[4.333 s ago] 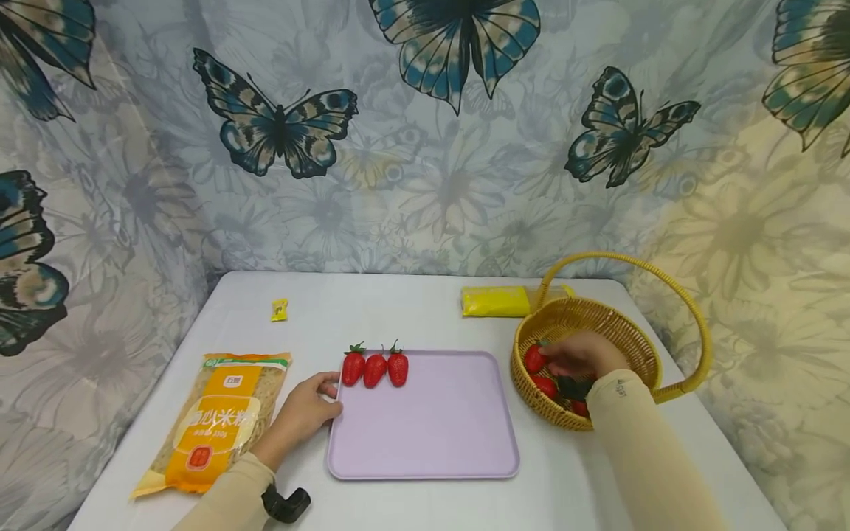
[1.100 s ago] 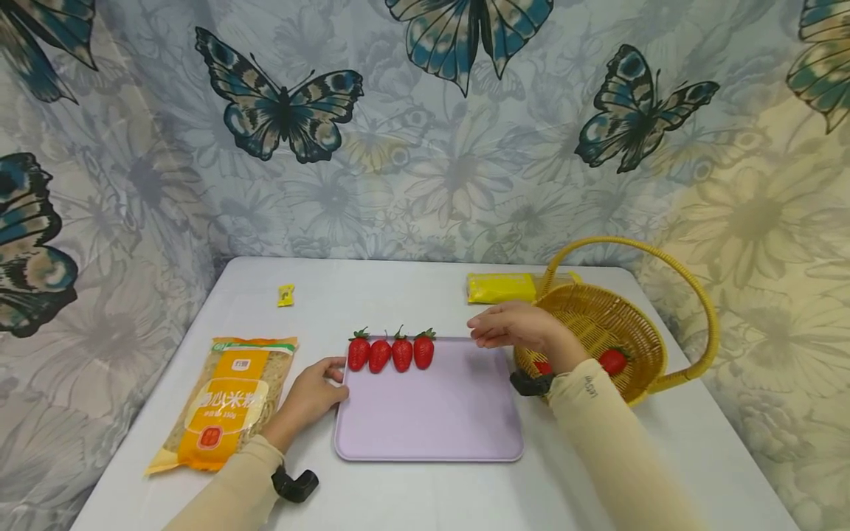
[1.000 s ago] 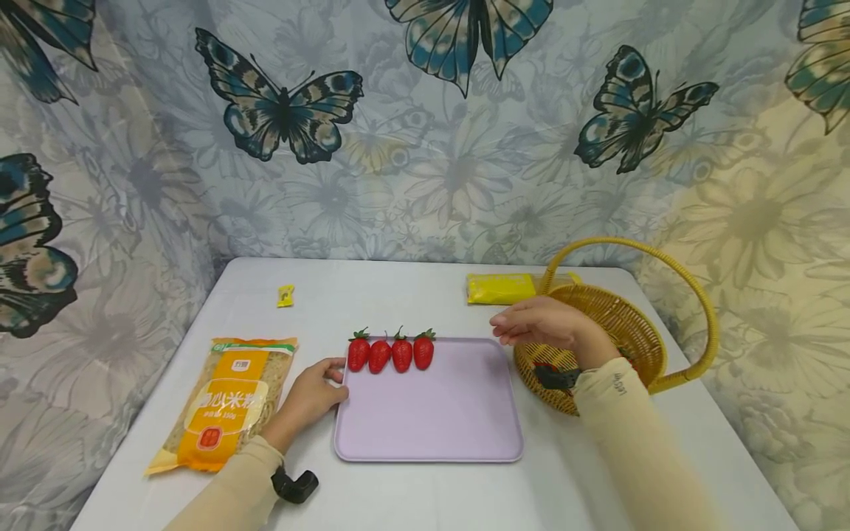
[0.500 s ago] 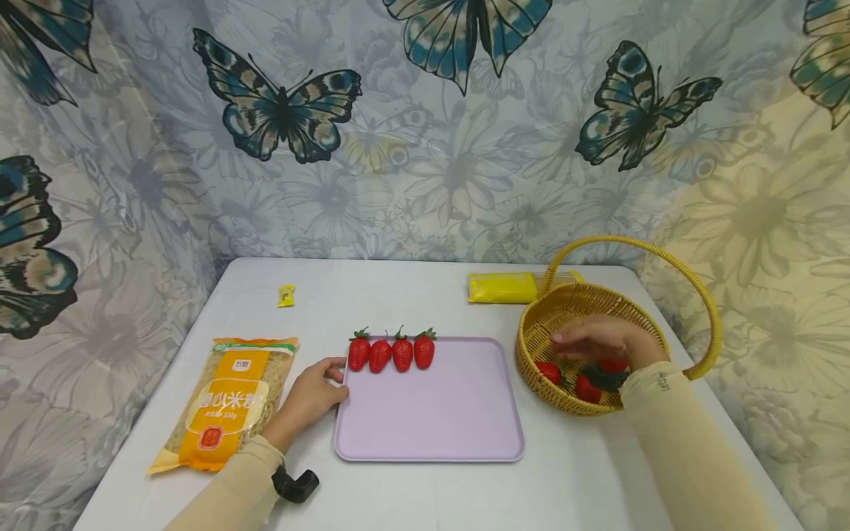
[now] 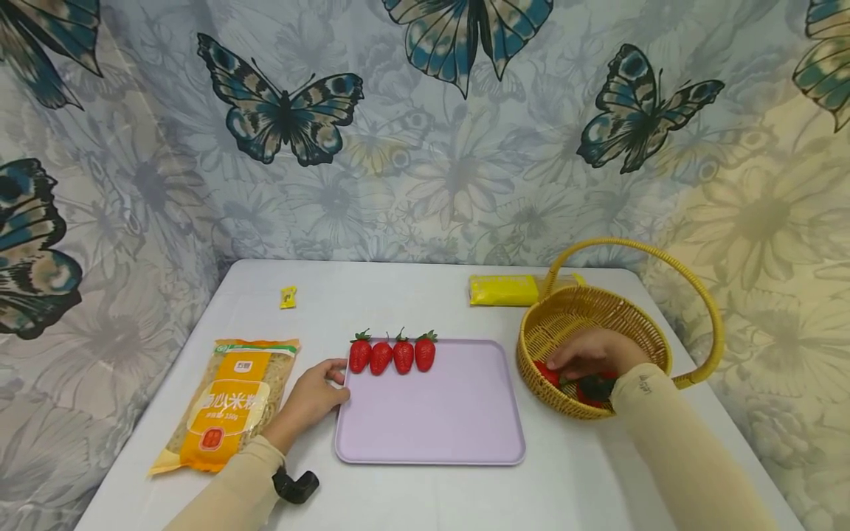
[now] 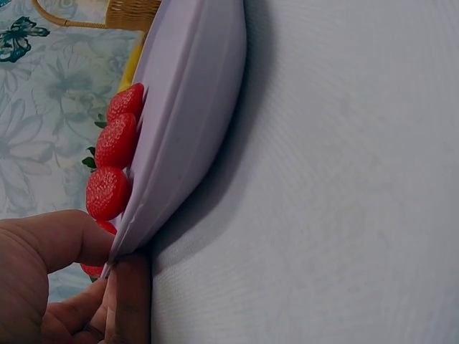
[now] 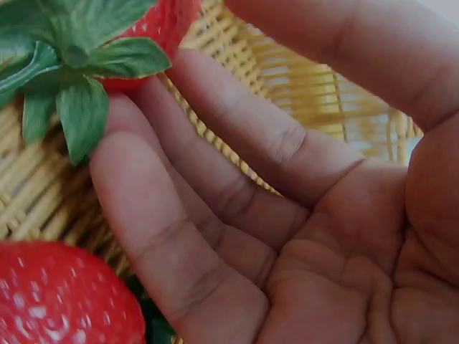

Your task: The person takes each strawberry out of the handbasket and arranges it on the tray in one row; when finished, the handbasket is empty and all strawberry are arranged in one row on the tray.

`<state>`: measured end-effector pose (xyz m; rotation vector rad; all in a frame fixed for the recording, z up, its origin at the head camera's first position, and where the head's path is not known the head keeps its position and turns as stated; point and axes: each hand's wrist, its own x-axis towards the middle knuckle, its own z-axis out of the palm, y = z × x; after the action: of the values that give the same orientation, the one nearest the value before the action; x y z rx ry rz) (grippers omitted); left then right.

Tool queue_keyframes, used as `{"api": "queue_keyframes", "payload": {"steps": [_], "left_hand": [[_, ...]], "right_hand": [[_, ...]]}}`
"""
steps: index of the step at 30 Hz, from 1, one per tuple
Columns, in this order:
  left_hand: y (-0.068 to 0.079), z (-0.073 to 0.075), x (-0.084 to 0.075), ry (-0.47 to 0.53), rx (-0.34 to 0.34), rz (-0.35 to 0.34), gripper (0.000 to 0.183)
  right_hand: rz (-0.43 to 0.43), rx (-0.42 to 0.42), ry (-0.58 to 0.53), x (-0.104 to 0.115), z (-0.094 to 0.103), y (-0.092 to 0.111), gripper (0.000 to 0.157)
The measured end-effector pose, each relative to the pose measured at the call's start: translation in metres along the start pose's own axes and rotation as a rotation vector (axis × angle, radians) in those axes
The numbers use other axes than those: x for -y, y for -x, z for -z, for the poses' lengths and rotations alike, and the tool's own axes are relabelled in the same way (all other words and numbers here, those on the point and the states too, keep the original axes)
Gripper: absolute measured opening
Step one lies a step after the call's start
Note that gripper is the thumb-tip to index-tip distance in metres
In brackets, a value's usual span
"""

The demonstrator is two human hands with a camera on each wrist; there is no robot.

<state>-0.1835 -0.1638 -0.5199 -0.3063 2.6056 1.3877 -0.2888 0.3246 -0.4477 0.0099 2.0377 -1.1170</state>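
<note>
Left of centre, my left hand point(image 5: 312, 397) pinches the lilac tray point(image 5: 432, 420), four strawberries point(image 5: 403, 357) at its upper left. Right of frame, my right hand point(image 5: 594, 351) touches another strawberry point(image 5: 546, 372) inside the basket point(image 5: 550, 396); whether its fingers grasp it, I cannot tell.

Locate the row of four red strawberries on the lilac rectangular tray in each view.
Head: row of four red strawberries, just left of centre, along the far edge of the lilac rectangular tray.
Left wrist: row at left, one strawberry mostly hidden by the left hand.
Right wrist: not in it; only other strawberries.
Shared landmark: yellow woven basket, right in head, top left in left wrist, background in right wrist.
</note>
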Motion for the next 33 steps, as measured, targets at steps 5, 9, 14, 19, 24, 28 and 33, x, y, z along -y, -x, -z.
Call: {"api": "queue_keyframes", "payload": {"steps": [5, 9, 14, 19, 24, 28, 33], "left_hand": [[0.001, 0.001, 0.002, 0.005, -0.008, -0.006, 0.058], [0.003, 0.002, 0.003, 0.004, -0.014, -0.009, 0.058], [0.004, 0.002, 0.002, 0.003, -0.005, -0.011, 0.058], [0.004, 0.001, -0.002, -0.003, -0.003, -0.007, 0.058], [0.004, 0.001, -0.003, -0.004, -0.001, -0.005, 0.057], [0.004, 0.000, -0.003, -0.010, 0.002, -0.002, 0.058], [0.004, 0.000, -0.003, -0.012, -0.001, -0.016, 0.058]], "right_hand": [[0.001, 0.020, 0.101, 0.011, -0.012, -0.001, 0.027], [-0.014, 0.006, 0.143, 0.016, -0.019, -0.004, 0.024], [-0.044, -0.004, 0.145, 0.014, -0.021, -0.005, 0.009], [-0.040, 0.008, 0.125, 0.011, -0.019, -0.005, 0.009], [-0.017, 0.028, 0.111, 0.010, -0.012, 0.001, 0.012], [0.020, 0.038, 0.030, 0.015, -0.004, 0.008, 0.018], [0.106, -0.004, -0.023, 0.032, 0.002, 0.019, 0.033]]}}
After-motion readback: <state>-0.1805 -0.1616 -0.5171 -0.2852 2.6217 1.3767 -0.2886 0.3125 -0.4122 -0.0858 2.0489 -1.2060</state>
